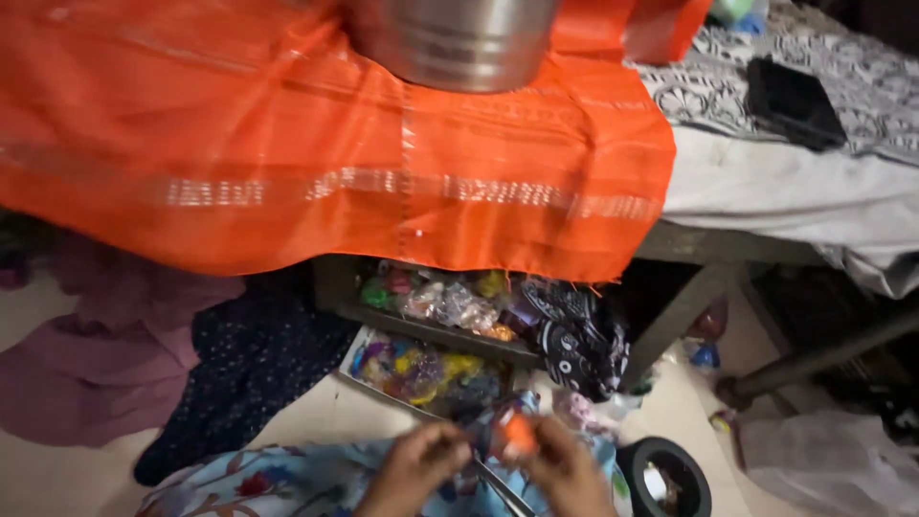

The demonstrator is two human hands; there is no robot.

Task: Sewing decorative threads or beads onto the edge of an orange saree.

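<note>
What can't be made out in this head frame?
- Left hand and right hand: motion-blurred, grip unclear.
- Orange item between them: too blurred to identify.
- Steel pot: cut off by the top edge.
- Trays of coloured bits: partly hidden under the orange cloth, contents too small.
- Black ring: cut off by the bottom edge.

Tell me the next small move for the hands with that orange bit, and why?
Probably draw the slim metal tool up to the small orange piece. The right hand pinches that piece at its fingertips, the left hand sits close beside it, and the tool runs between them over the floral cloth. The picture is blurred, so whether the tool touches the piece cannot be told.
</note>
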